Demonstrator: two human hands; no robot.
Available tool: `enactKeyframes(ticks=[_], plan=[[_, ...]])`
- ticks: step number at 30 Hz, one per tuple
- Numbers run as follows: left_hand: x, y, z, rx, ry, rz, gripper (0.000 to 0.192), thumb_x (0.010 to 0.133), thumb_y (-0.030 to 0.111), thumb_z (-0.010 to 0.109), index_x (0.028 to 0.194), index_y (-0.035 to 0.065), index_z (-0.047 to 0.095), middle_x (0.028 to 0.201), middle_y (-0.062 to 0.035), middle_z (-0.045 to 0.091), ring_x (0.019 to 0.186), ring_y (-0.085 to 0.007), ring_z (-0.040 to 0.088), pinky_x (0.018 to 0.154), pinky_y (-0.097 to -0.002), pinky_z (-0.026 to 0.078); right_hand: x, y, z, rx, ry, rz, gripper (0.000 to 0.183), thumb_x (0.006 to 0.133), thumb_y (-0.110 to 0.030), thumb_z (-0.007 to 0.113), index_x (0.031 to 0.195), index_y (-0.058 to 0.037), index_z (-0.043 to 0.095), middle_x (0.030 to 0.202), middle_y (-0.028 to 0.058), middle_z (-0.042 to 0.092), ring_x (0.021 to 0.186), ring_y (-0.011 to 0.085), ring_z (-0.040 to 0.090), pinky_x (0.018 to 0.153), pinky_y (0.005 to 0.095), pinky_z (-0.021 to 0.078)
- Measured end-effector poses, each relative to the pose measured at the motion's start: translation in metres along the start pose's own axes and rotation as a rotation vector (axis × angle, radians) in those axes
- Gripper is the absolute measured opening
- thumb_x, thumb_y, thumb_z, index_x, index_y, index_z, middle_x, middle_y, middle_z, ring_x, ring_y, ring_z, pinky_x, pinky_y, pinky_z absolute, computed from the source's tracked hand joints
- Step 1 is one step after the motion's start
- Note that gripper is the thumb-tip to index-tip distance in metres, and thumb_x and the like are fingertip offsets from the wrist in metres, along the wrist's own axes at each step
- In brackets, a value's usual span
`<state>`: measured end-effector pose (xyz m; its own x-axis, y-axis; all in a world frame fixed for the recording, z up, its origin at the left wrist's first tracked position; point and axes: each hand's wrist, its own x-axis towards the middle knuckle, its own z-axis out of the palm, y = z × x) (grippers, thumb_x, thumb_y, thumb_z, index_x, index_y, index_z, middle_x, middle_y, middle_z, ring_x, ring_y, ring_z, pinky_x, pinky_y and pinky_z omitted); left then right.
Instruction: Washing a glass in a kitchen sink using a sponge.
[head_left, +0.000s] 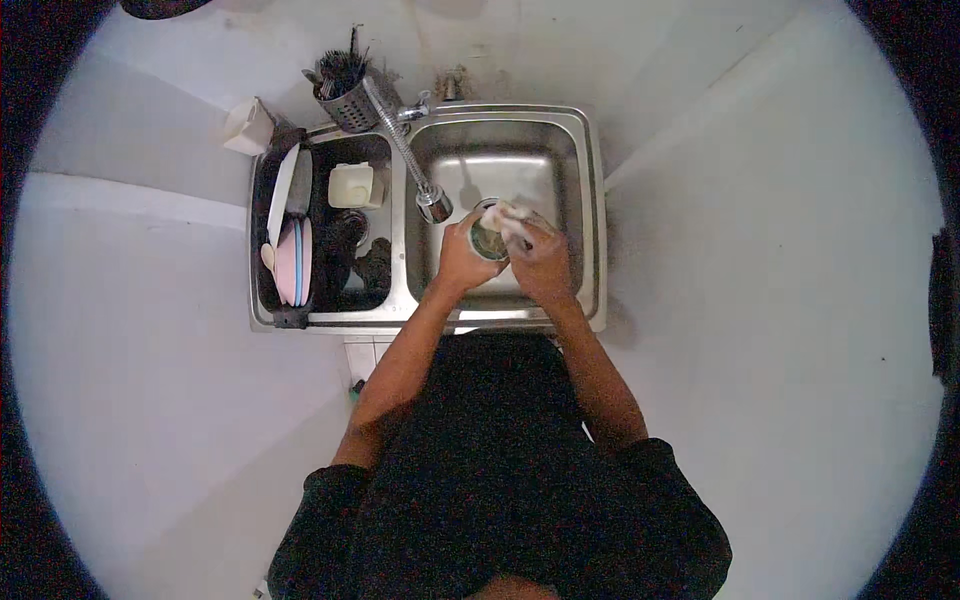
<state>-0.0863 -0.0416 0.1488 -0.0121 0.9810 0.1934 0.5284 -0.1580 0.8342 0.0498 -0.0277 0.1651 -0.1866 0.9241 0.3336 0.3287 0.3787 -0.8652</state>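
Observation:
Over the right basin of a stainless steel sink (592, 225), my left hand (463, 255) grips a small round cup or bowl (489, 243) with a greenish inside. Its open mouth faces up toward me. My right hand (538, 251) is at the right side of the cup and holds a pale, foamy sponge or cloth (504, 217) at its rim. White suds cover some of the right fingers. Most of the cup's outer wall is hidden by my hands. Just left of them hangs the spout of a flexible metal faucet (435, 204).
In the left basin, a dark rack (291, 319) holds upright pink and blue plates (294, 262) and a pale cutting board or tray (283, 191). A cream plastic container (354, 186) lies nearby. A perforated cutlery holder (352, 109) stands behind, with a white container (250, 127) at the left corner.

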Motion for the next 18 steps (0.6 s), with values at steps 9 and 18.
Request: enactKeyframes(ticks=[9, 18], plan=[[-0.002, 0.02, -0.003, -0.015, -0.046, -0.069, 0.046, 0.055, 0.017, 0.074, 0.095, 0.0018, 0.058, 0.083, -0.0125, 0.065, 0.077, -0.0246, 0.065, 0.071, -0.0313, 0.05, -0.009, 0.021, 0.0, -0.299, -0.105, 0.025, 0.032, 0.073, -0.004, 0.056, 0.104, -0.009, 0.06, 0.104, 0.0132, 0.061, 0.098, 0.0299, 0.057, 0.087, 0.0405, 0.0415], [0.0, 0.007, -0.01, -0.019, -0.029, -0.018, 0.053, 0.052, 0.02, 0.076, 0.098, 0.0023, 0.056, 0.08, -0.0126, 0.065, 0.075, -0.0244, 0.065, 0.07, -0.0325, 0.05, -0.015, -0.004, -0.012, -0.253, -0.167, -0.217, 0.035, 0.069, 0.0, 0.055, 0.103, -0.009, 0.06, 0.103, 0.0134, 0.059, 0.097, 0.0314, 0.056, 0.081, 0.0416, 0.046]])
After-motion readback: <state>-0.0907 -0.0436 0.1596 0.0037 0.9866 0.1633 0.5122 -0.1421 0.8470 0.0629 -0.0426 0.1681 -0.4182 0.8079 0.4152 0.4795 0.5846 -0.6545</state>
